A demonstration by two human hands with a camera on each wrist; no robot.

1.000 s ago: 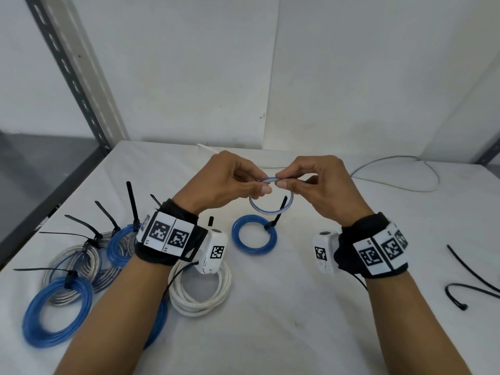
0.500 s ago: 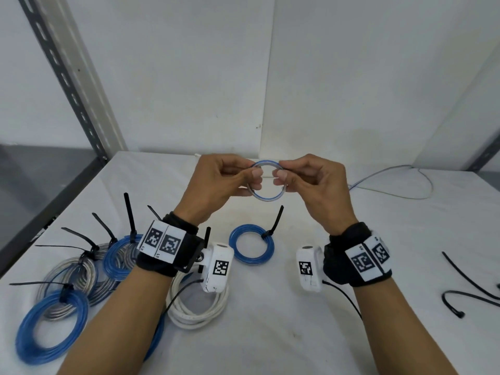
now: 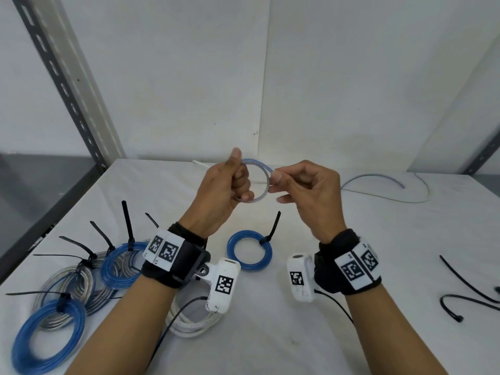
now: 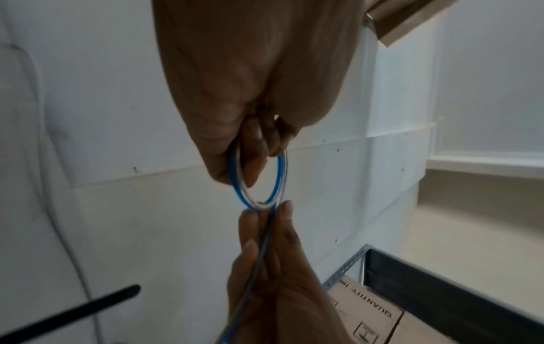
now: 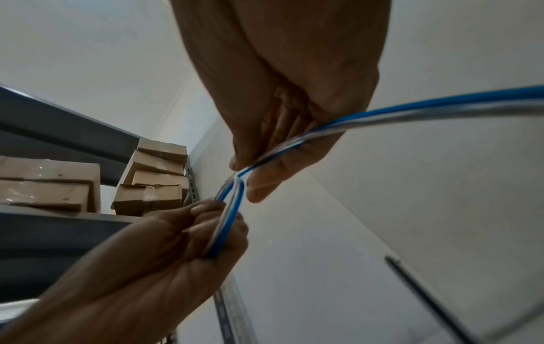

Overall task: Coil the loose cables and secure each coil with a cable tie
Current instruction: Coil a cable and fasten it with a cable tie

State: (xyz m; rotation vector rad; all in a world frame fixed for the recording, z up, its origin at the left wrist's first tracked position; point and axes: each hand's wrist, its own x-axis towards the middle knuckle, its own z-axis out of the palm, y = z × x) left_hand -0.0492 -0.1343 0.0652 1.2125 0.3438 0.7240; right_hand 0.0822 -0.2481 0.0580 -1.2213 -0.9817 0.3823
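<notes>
A small ring-shaped coil of blue-and-clear twin cable (image 3: pixel 258 182) is held up in the air above the middle of the white bench (image 3: pixel 270 334), between both hands. The left hand (image 3: pixel 224 190) is curled round the left side of the coil, with the thumb raised at its top. At the coil's right side the cable is pinched between thumb and forefinger of the right hand (image 3: pixel 305 190), whose other fingers are loosely bent; in the right wrist view the cable's free length (image 5: pixel 441 111) is seen running away past that hand. On the bench below the hands a tied blue coil with a black cable tie (image 3: pixel 250 250) is laid flat. Near the left edge several more tied coils, blue and silvery (image 3: pixel 67 293), are heaped together, and a white cable coil (image 3: pixel 189 323) lies beside them under the left wrist. Loose black cable ties (image 3: pixel 465 293) are spread near the right edge, and a grey loose cable (image 3: pixel 378 177) lies toward the far right corner.
</notes>
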